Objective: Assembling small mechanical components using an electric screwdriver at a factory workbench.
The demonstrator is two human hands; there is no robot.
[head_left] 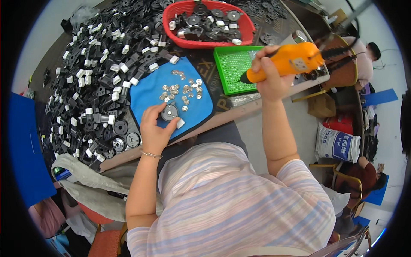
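Striped shirt [231, 192] leaned over counter [239, 112] | left hand [155, 128] pinched black disc [169, 112] flat on blue mat [145, 92], steadying it | right hand [269, 73] gripped orange screwdriver [287, 61] raised clear.

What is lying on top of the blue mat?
On the blue mat lie small silver washers. The left hand holds a round black part there. What the hand covers cannot be seen.

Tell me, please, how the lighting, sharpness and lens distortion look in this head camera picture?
Head view: even, soft light with faint shadows; strong fisheye bending along the table edge and a black rim round the picture; the left hand on the round black part and the blue mat are sharp; the right hand with the orange electric screwdriver is slightly soft; the far right background looks washed out.
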